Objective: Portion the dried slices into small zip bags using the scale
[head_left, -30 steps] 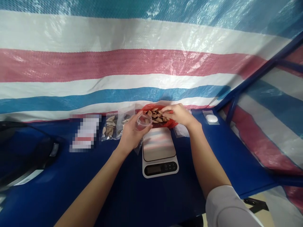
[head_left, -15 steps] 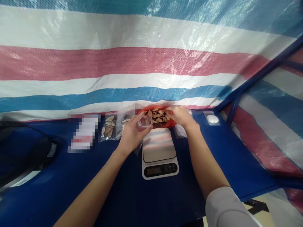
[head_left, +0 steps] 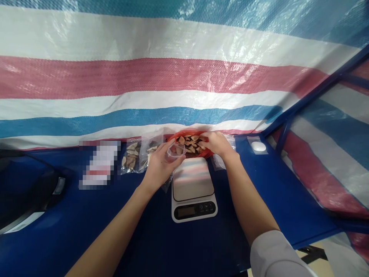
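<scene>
Your left hand [head_left: 158,166] is curled around a small clear bag [head_left: 173,151], holding its mouth open just left of the red bag of dried slices [head_left: 190,142] at the far edge of the blue table [head_left: 86,215]. Your right hand [head_left: 217,144] reaches into that red bag with its fingers drawn together over the slices; whether it actually pinches a piece you cannot tell, since the fingertips are buried among them. From here the likeliest slip is a slice missing the narrow clear mouth and dropping onto the scale [head_left: 193,188] just below, or onto the table, because the thin film can fold shut if your grip loosens. The red bag also sits slumped against the striped tarp [head_left: 173,77] and could tip toward you if you drag at it. The scale's display is too dim to read. Two filled clear packets [head_left: 137,156] lie to the left, their contents hard to tell apart. A pixelated patch [head_left: 99,163] hides whatever lies farther left, and a small white object [head_left: 258,146] at far right stays unidentifiable.
</scene>
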Demonstrator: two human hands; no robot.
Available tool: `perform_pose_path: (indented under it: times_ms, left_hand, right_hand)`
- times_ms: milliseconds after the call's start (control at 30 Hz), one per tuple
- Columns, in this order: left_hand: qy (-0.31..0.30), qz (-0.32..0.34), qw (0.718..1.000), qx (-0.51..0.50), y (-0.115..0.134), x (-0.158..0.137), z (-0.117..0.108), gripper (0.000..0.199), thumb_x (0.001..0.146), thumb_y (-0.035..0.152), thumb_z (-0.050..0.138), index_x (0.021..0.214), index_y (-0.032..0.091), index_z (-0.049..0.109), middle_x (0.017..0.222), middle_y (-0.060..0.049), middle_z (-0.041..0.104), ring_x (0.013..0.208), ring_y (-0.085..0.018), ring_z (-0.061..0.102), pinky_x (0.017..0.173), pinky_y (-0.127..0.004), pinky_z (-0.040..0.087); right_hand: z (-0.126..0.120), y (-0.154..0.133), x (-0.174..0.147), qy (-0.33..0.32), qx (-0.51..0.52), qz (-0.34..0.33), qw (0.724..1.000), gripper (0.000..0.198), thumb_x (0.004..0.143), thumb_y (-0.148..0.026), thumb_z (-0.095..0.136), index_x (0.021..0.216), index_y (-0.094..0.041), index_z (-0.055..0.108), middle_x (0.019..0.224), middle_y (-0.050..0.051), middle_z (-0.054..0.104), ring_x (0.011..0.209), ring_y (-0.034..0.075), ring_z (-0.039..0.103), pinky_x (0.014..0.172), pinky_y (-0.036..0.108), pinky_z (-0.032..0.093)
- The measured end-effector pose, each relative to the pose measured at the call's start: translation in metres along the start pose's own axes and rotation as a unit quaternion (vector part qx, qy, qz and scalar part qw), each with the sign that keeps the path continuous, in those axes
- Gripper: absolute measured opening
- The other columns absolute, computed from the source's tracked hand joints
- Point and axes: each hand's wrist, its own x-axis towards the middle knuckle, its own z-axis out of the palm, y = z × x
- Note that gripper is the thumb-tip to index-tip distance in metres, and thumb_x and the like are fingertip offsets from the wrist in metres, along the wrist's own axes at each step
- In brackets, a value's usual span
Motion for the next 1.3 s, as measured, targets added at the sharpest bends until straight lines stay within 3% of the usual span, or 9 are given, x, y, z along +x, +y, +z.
perform_pose_path:
  times_ms: [467, 733, 1133, 1300]
  left_hand:
    - [-0.003, -0.014, 1.0, -0.02, 0.001, -0.001, 0.003, 0.056, 0.08, 0.045, 0.075, 0.129, 0.02, 0.064, 0.119, -0.009, 0.071, 0.104, -0.026, 0.069, 0.086, -0.04, 0.062]
    - [-0.001, -0.008, 1.0, -0.012, 0.002, 0.0, 0.002, 0.056, 0.08, 0.045, 0.076, 0.128, 0.02, 0.065, 0.121, -0.009, 0.071, 0.105, -0.026, 0.069, 0.091, -0.041, 0.06]
    - [0.003, -0.011, 1.0, -0.022, 0.001, 0.0, 0.002, 0.056, 0.08, 0.046, 0.076, 0.129, 0.022, 0.065, 0.122, -0.009, 0.071, 0.107, -0.028, 0.069, 0.098, -0.044, 0.056]
    - [0.004, -0.007, 1.0, -0.025, 0.001, 0.001, 0.001, 0.055, 0.081, 0.045, 0.076, 0.13, 0.024, 0.064, 0.118, -0.007, 0.071, 0.105, -0.027, 0.069, 0.095, -0.042, 0.057]
  right_hand:
    - [0.011, 0.004, 0.005, 0.002, 0.025, -0.008, 1.0, 0.036, 0.087, -0.029, 0.064, 0.121, -0.023, 0.073, 0.118, 0.008, 0.075, 0.105, 0.027, 0.069, 0.094, 0.035, 0.051]
    - [0.007, 0.007, 0.005, 0.031, 0.083, 0.012, 0.996, 0.029, 0.087, -0.025, 0.065, 0.113, -0.025, 0.077, 0.111, 0.004, 0.078, 0.103, 0.025, 0.071, 0.094, 0.033, 0.051]
    - [0.008, 0.011, 0.005, 0.035, 0.067, -0.009, 0.997, 0.03, 0.088, -0.023, 0.063, 0.113, -0.026, 0.078, 0.11, 0.004, 0.078, 0.105, 0.026, 0.072, 0.1, 0.037, 0.051]
    - [0.006, 0.01, 0.003, 0.055, 0.121, -0.041, 0.99, 0.029, 0.088, -0.019, 0.06, 0.11, -0.025, 0.079, 0.111, 0.002, 0.078, 0.107, 0.023, 0.071, 0.102, 0.035, 0.051]
